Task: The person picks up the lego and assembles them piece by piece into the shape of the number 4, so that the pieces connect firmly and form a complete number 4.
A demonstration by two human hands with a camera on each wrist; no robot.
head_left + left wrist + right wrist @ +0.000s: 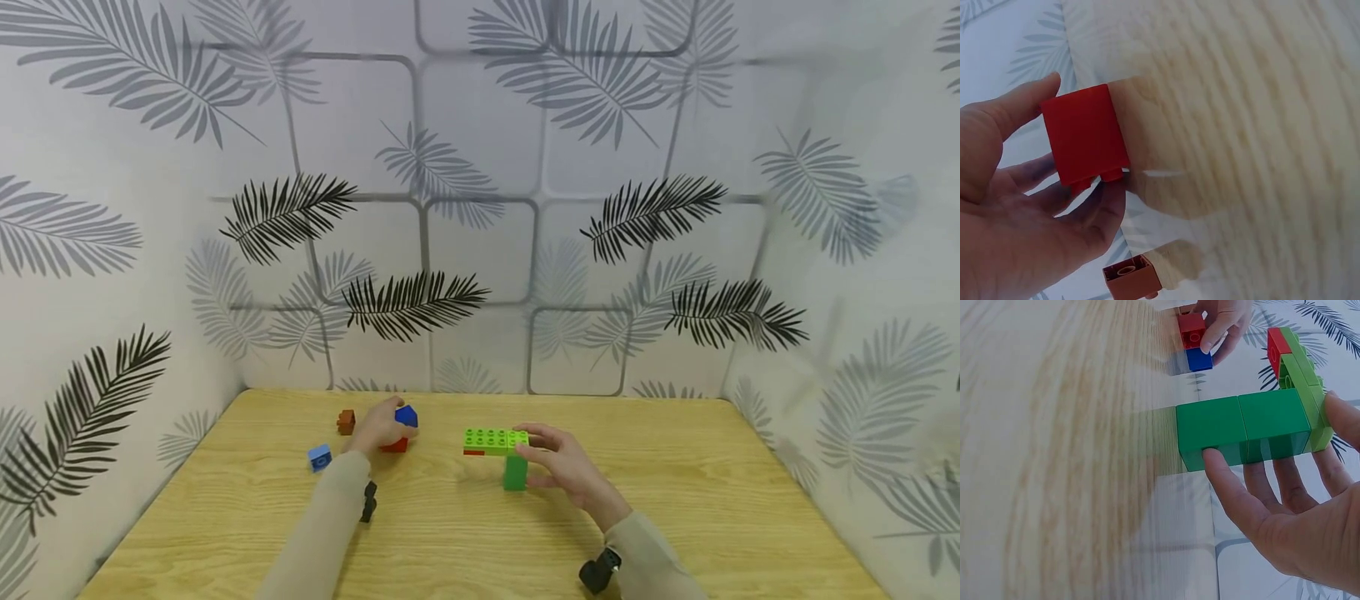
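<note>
Near the middle of the head view, the right hand (pixel 564 468) holds a green block tower (pixel 514 472) that stands on the wooden table (pixel 675 517). The fingers wrap around the dark green post, and a flat light green piece (pixel 493 440) sits on top and sticks out to the left. A small red piece (pixel 473 452) peeks out under its left end. In the right wrist view, the fingertips (pixel 1215 461) press on the side of the green post (pixel 1242 431) in the middle of the picture.

A little left of the middle in the head view, the left hand (pixel 381 427) grips a red block (pixel 395 446) with a blue block (pixel 407 415) stuck to it. In the left wrist view, the thumb and fingers pinch the red block (pixel 1085 134) at the upper left.

A brown block (pixel 346 421) and a light blue block (pixel 319 457) lie on the table just left of that hand.

To do this step well, I think the right hand should keep the tower steady and straight up, because the long top piece could tip it over. The left hand should hold its blocks tight and line up the bumps before pushing down softly.
</note>
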